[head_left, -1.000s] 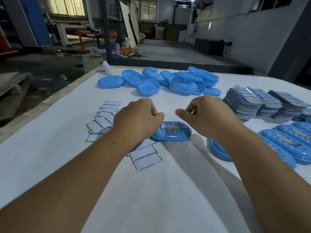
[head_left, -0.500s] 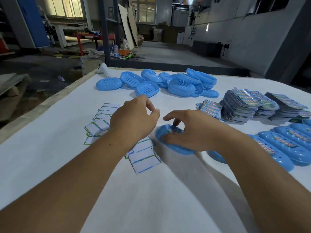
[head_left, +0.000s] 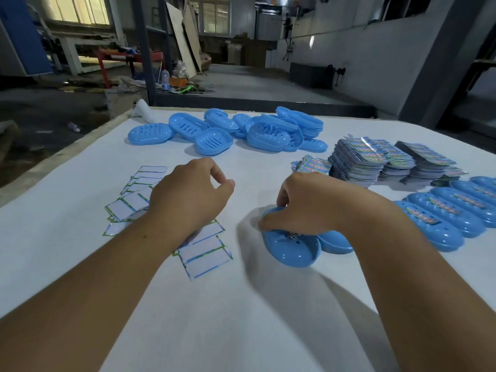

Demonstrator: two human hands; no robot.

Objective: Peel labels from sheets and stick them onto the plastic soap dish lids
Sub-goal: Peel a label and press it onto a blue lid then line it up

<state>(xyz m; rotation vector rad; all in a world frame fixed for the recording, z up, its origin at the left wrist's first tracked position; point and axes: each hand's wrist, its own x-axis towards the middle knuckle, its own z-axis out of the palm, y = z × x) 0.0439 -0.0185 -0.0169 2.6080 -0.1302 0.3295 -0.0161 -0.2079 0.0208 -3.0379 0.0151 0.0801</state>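
My right hand (head_left: 308, 208) grips one blue soap dish lid (head_left: 291, 249) on the desk (head_left: 241, 318). My left hand (head_left: 188, 200) is curled, holding nothing. Four labelled lids (head_left: 467, 213) sit beside.

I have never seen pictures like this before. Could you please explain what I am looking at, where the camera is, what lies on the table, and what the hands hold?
There is no machine here. A person wears a camera on the head, so you look down along both arms at a table with a white cover.

The right hand grips a blue soap dish lid from above; a label seems to be on it, mostly hidden. The left hand hovers with curled fingers and appears to hold nothing.

Under the left hand lie white backing papers, probably left from peeled labels. At the back is a pile of blue soap dish parts. On the right are stacks of colourful label sheets and a row of lids with labels on them.
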